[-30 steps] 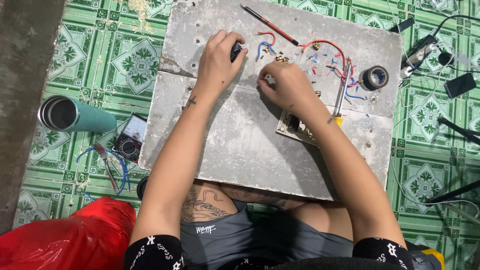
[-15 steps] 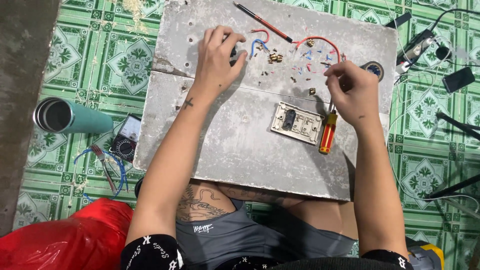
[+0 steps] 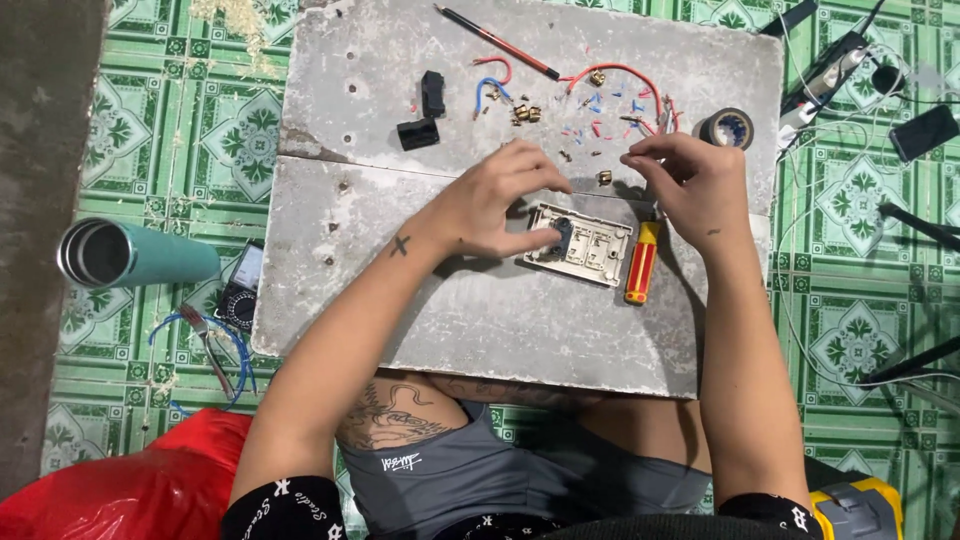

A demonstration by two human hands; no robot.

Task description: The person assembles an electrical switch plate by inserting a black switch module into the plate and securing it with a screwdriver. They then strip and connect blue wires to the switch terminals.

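While we sit on a floor of green patterned tiles (image 3: 150,110), our work lies on a grey slab (image 3: 400,290) that fills the middle of the frame, cracked across and dotted with small holes. At the left of the frame a teal flask (image 3: 130,255) lies on its side, with a black meter (image 3: 240,295) and pliers (image 3: 210,345) among blue wire below it. A red bag (image 3: 130,490) is cut off at the lower left corner, and a yellow tool (image 3: 855,505) at the lower right. Cables and a phone (image 3: 925,130) run off the upper right edge.

Along the top of the slab we see a red and black pencil-like probe (image 3: 500,42), two black blocks (image 3: 425,110), a roll of black tape (image 3: 727,128), and scraps of red and blue wire with small brass parts too tiny to make out.

Just right of centre lies the white switch plate (image 3: 585,245), flat and slightly tilted. Our left hand (image 3: 500,205) presses a thumb and finger on a dark blue switch piece at its left end. Our right hand (image 3: 690,185) hovers at the plate's upper right, fingers curled together; we cannot tell what they pinch. Beneath that hand a red and yellow screwdriver (image 3: 640,265) lies touching the plate's right edge.
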